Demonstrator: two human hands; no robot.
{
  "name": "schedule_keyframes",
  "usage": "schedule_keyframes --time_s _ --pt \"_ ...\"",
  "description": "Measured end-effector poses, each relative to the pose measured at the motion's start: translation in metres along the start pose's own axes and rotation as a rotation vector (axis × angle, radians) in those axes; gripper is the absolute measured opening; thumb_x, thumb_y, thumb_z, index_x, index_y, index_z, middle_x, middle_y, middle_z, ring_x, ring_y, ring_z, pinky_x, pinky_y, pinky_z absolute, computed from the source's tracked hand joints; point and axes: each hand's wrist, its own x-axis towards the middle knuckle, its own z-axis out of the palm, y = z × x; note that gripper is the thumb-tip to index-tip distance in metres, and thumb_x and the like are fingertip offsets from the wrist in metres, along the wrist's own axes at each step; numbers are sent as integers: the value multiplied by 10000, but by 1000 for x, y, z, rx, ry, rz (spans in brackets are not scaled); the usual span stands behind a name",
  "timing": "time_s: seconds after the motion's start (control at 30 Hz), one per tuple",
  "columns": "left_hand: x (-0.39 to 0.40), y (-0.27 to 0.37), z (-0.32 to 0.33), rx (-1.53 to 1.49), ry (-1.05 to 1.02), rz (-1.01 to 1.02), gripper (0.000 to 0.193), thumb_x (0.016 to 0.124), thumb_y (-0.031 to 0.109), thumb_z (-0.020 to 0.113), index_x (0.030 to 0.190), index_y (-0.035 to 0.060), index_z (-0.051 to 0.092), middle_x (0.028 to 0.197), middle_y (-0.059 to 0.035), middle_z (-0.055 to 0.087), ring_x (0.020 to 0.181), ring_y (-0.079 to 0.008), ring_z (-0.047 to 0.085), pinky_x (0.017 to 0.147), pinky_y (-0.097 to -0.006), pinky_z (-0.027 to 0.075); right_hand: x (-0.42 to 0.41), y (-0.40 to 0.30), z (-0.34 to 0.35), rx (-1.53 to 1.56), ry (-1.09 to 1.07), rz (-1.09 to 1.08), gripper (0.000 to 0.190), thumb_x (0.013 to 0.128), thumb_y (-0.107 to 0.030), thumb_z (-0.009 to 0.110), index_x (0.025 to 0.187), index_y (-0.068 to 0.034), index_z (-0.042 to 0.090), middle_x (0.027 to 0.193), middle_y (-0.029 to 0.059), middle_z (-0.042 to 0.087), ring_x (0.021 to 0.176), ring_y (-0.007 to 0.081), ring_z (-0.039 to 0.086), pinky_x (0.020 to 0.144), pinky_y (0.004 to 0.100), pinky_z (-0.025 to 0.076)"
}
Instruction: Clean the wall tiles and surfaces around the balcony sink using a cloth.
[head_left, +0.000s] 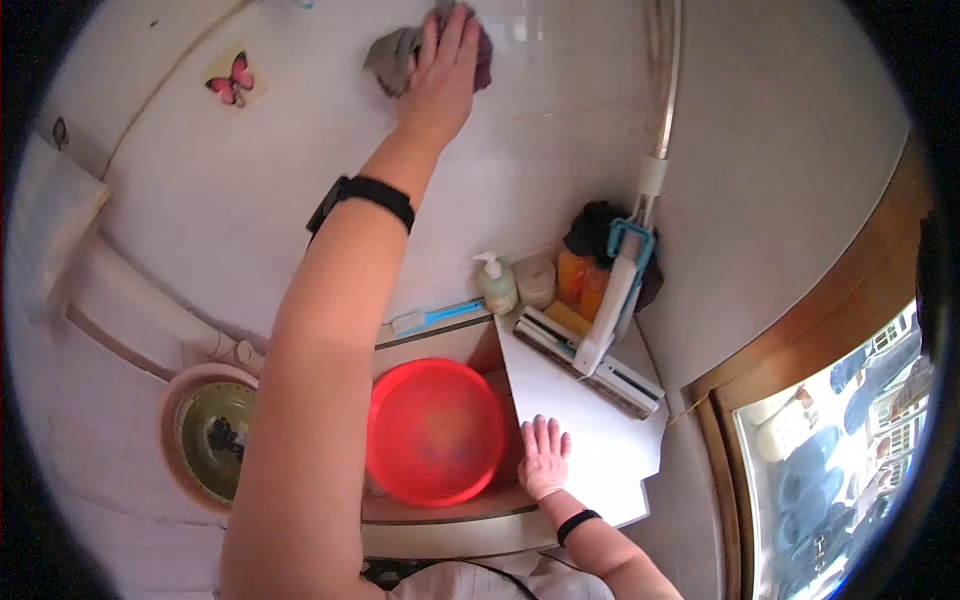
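At the top of the view my left hand (442, 82) presses a grey-and-maroon cloth (394, 64) flat against the white wall (300, 135). Its fingers spread over the cloth, and a black watch band (379, 201) circles that wrist. My right hand (545, 461) rests palm down on the left edge of a white board (600, 442), holding nothing. Beside that hand, a red plastic basin (435, 431) sits in the recess below the wall; my left forearm passes close by its left rim.
A squeegee-type mop (619, 300) stands on the board at right. Behind it are a pump bottle (496, 285), orange bottles (581, 281) and a black mesh sponge (592, 229). A blue-handled brush (436, 318) lies on the ledge. A pink tub (171, 442) with murky water is at left.
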Motion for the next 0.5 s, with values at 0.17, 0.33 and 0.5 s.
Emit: schedule_keyframes --time_s 0.17,0.33,0.5 --pt "64 54 13 -17 -9 131 548 843 22 383 1377 -9 264 1475 -128 183 1372 -313 139 1061 -496 238 -1 4 -3 58 -28 -38 701 749 -169 557 1392 -115 281 1461 122 227 1359 336 174 1081 549 131" --pt "-18 48 48 190 -250 513 562 804 54 452 1356 103 365 1397 -59 337 1347 -297 211 1069 -418 309 -1 12 10 49 52 -84 687 730 -194 571 1368 -101 333 1445 133 257 1345 349 201 1065 569 151" --pt "14 -30 10 260 -57 298 547 848 107 464 1376 173 336 1412 -62 322 1339 -334 216 1047 -550 295 0 16 4 76 43 -100 683 724 -194 575 1356 -73 345 1441 147 256 1342 365 199 1065 580 139"
